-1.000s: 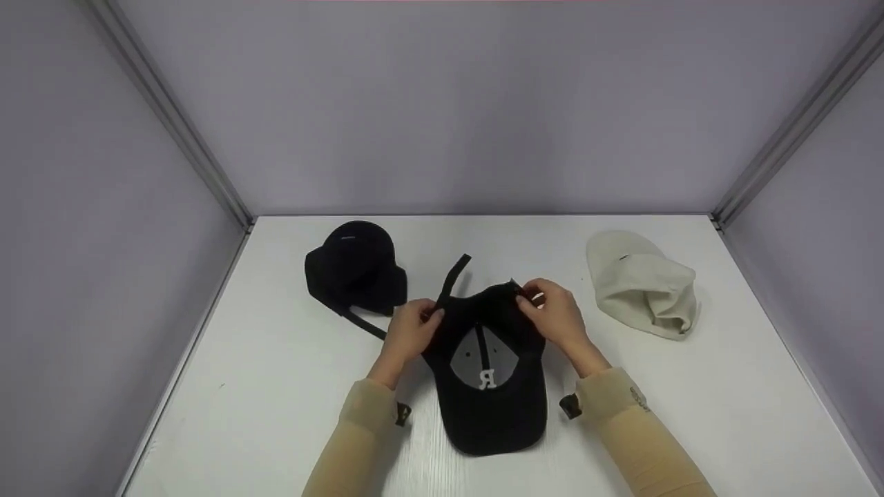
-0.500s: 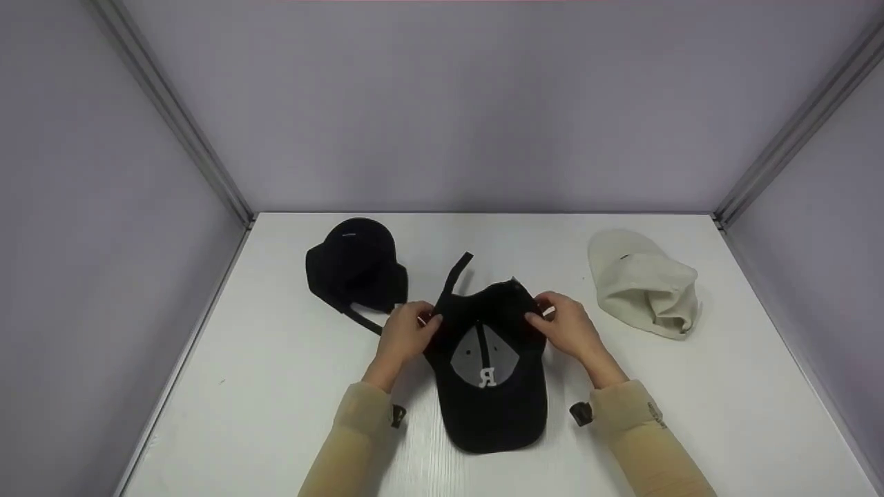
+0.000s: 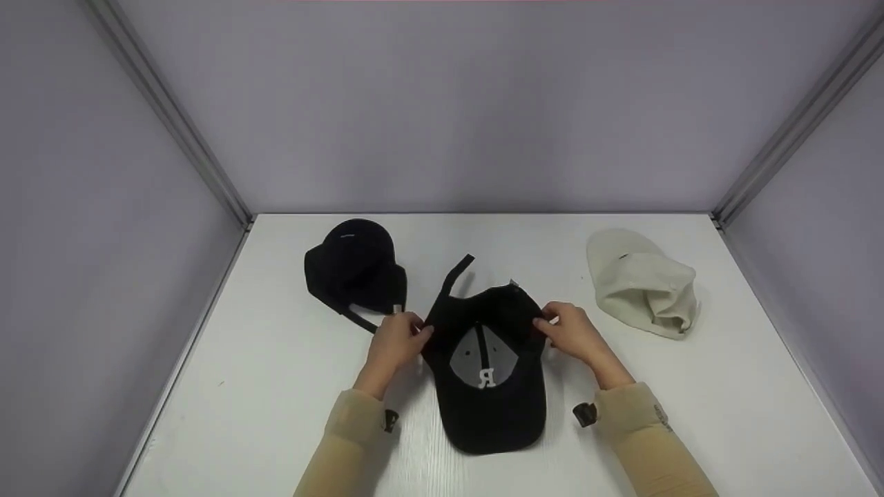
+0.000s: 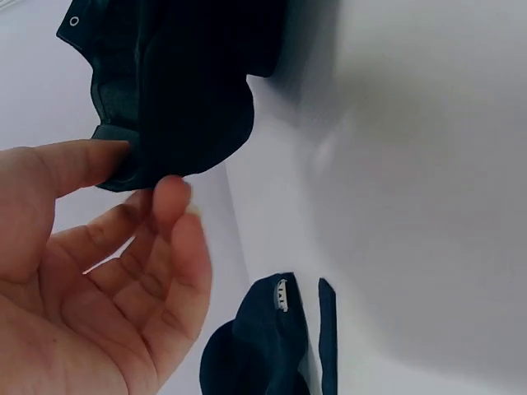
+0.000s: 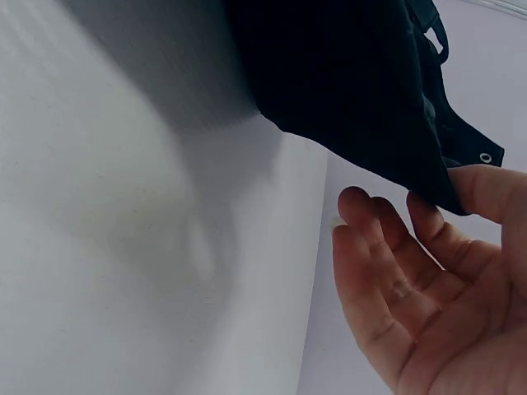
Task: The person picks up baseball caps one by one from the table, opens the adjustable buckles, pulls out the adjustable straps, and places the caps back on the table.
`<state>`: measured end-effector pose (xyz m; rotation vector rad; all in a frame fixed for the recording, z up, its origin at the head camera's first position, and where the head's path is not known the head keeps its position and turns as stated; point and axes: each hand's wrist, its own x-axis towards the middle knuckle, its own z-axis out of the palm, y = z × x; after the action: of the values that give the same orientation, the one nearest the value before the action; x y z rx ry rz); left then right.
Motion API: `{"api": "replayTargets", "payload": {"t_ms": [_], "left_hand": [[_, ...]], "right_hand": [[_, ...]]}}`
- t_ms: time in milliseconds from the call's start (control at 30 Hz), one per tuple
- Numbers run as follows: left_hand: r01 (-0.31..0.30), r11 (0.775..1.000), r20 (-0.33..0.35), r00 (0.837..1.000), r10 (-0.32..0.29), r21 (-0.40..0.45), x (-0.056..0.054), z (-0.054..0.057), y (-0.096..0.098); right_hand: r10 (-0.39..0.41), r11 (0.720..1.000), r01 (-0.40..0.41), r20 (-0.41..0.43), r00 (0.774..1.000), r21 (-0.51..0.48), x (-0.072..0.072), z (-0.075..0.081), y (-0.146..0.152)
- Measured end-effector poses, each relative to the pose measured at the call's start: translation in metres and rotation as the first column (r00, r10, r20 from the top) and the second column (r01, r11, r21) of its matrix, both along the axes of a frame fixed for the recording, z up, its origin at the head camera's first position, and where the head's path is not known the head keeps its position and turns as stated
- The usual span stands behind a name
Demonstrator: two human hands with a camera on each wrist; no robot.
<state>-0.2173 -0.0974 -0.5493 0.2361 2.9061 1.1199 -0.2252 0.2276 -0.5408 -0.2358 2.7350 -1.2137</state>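
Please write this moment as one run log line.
left hand: pinches black cap rim | right hand: pinches opposite rim | cap: upside down on table

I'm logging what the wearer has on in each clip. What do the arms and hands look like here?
Both hands, the left hand and the right hand, are bare: no gloves show. Each forearm wears a long beige sleeve reaching the wrist. A small dark device sits at the right cuff, and a similar one at the left cuff. The right sleeve bears a small marking, too small to read.

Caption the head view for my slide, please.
Both hands, left hand and right hand, pinch an upturned black cap.
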Motion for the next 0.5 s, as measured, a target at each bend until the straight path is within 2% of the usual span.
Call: {"api": "replayTargets", "payload": {"t_ms": [167, 300, 400, 500], "left_hand": [[0.019, 0.999, -0.017, 1.000, -0.018, 0.032, -0.001, 0.000, -0.001], [0.036, 0.989, -0.017, 0.999, -0.034, 0.143, -0.003, 0.002, 0.003], [0.040, 0.970, 0.012, 0.999, -0.044, 0.240, -0.005, 0.005, 0.008], [0.041, 0.960, 0.006, 0.999, -0.045, 0.277, -0.008, 0.010, 0.013]], "right_hand": [[-0.004, 1.000, 0.005, 0.026, 1.000, -0.031, -0.001, 0.001, 0.000], [-0.003, 0.998, 0.006, 0.048, 0.999, -0.065, 0.000, 0.001, 0.001], [0.007, 0.993, 0.001, 0.069, 0.998, -0.116, 0.002, 0.002, 0.001], [0.018, 0.986, -0.004, 0.084, 0.996, -0.168, 0.004, 0.004, 0.001]]}}
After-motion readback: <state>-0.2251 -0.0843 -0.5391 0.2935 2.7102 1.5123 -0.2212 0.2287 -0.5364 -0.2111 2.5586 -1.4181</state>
